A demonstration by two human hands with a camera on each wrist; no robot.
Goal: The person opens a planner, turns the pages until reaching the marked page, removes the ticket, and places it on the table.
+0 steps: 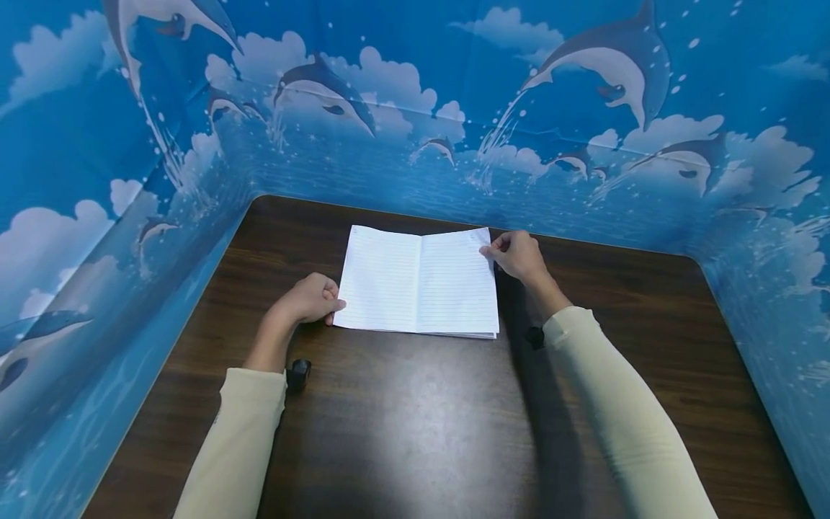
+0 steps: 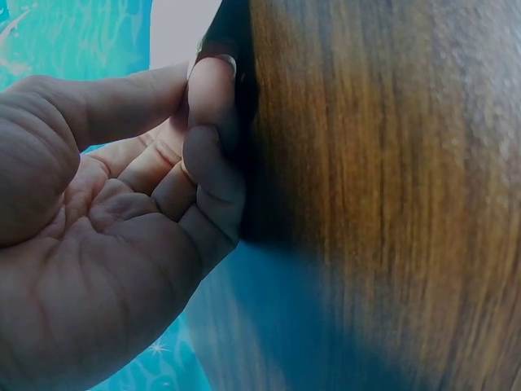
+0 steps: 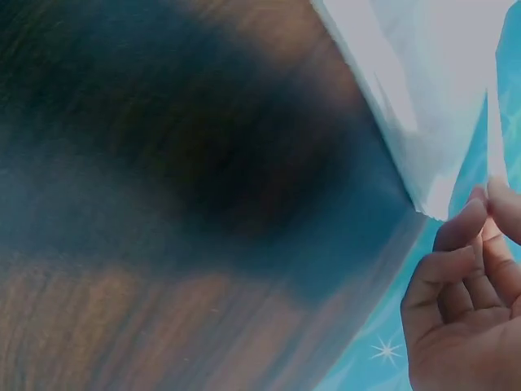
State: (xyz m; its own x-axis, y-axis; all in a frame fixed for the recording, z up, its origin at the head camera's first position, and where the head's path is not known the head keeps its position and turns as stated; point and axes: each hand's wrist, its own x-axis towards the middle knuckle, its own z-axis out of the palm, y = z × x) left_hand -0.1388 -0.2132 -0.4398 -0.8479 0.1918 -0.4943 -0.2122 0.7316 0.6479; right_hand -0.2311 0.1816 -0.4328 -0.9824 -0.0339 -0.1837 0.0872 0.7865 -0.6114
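Observation:
An open notebook (image 1: 379,281) with blank ruled pages lies near the far side of the table, its fold running away from me. My left hand (image 1: 310,298) pinches its left edge close to the near corner, thumb on top and curled fingers beneath. At the far right corner, my right hand (image 1: 519,256) pinches a page (image 1: 457,281) between thumb and forefinger. The right wrist view shows that page corner lifted off the sheets (image 3: 415,106) below. In the left wrist view, the other fingers (image 2: 213,167) curl against the tabletop.
The dark wooden table (image 1: 415,425) carries a bright glare in front of the notebook. A blue curtain with dolphins (image 1: 603,65) hangs round its back and sides. Small black devices (image 1: 298,375) sit at both wrists, beside the pale sleeves (image 1: 236,440).

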